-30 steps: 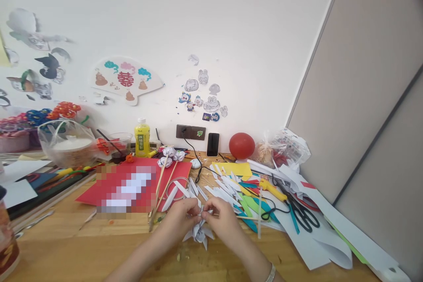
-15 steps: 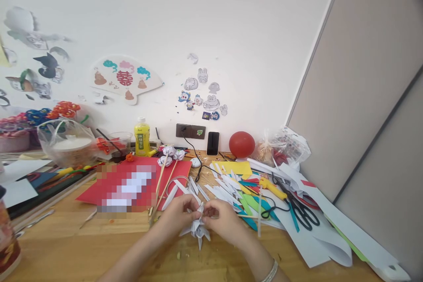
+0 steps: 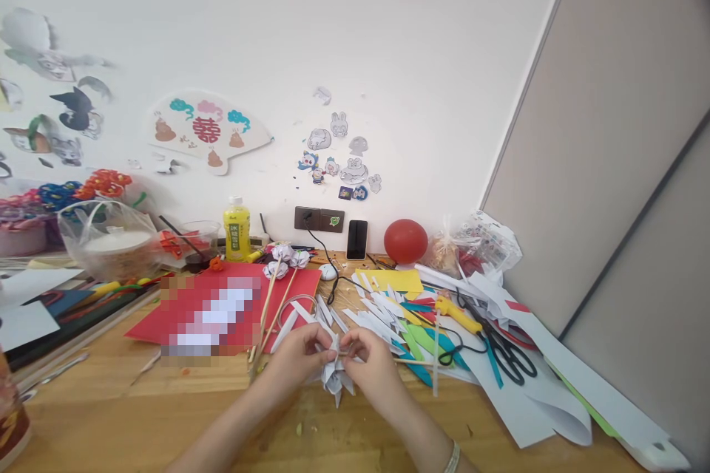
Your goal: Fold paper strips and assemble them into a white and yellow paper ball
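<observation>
Between my hands, above the wooden table's front part, is a white folded paper flower (image 3: 334, 380) with pointed petals hanging downward. My left hand (image 3: 307, 352) pinches its upper part from the left. From the right, my right hand (image 3: 366, 361) has its fingertips closed on the same paper; the exact grip is partly hidden. Several white paper flowers on sticks (image 3: 282, 260) lie just beyond my left hand, over a red sheet (image 3: 299, 285). Loose white paper strips (image 3: 382, 314) spread beyond my right hand.
To the right are a yellow glue gun (image 3: 459, 315), black scissors (image 3: 507, 355) and white paper sheets (image 3: 521, 414). A red balloon (image 3: 406, 242), a phone (image 3: 357, 239) and a yellow bottle (image 3: 237, 229) stand along the wall. A patterned cup (image 3: 12, 414) is at the left edge.
The paper flower has turned slightly and its petals point a little differently. Both hands stay closed on it, with the right hand's fingers shifted slightly. The view has moved a little.
</observation>
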Action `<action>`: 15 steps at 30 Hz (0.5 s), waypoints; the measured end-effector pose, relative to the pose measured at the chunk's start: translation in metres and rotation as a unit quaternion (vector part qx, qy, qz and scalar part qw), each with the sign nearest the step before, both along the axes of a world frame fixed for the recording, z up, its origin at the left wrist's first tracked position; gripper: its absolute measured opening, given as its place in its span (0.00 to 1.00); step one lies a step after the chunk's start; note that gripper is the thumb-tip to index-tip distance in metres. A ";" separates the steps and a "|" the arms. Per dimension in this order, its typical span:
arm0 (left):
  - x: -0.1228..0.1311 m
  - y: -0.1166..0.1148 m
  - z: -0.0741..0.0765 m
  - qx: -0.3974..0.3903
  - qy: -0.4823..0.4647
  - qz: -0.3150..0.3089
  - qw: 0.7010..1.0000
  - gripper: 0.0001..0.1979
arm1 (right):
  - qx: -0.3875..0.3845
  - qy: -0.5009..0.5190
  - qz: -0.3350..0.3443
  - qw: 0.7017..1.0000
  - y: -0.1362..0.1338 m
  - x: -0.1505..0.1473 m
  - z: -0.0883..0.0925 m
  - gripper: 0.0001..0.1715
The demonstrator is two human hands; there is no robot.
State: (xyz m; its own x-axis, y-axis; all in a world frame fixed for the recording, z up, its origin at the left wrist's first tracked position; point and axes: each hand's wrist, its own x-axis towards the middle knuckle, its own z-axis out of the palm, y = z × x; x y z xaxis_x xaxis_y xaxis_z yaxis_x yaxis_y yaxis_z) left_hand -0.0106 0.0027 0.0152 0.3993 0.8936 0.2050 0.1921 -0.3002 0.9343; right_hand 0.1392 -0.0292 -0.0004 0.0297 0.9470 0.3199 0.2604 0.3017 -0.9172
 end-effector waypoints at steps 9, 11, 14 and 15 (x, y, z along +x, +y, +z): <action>-0.002 0.001 0.001 0.008 0.035 -0.002 0.999 0.07 | -0.032 -0.001 0.027 0.999 -0.001 0.005 0.005 0.09; -0.002 0.000 0.002 0.010 0.047 -0.003 0.999 0.06 | -0.035 -0.002 0.035 0.999 -0.001 0.006 0.006 0.08; -0.002 0.000 0.002 0.013 0.065 -0.014 0.998 0.04 | -0.047 -0.012 0.040 0.998 -0.002 0.007 0.007 0.05; -0.002 -0.001 0.002 0.014 0.071 -0.021 0.997 0.04 | -0.051 -0.015 0.039 0.998 -0.002 0.008 0.007 0.05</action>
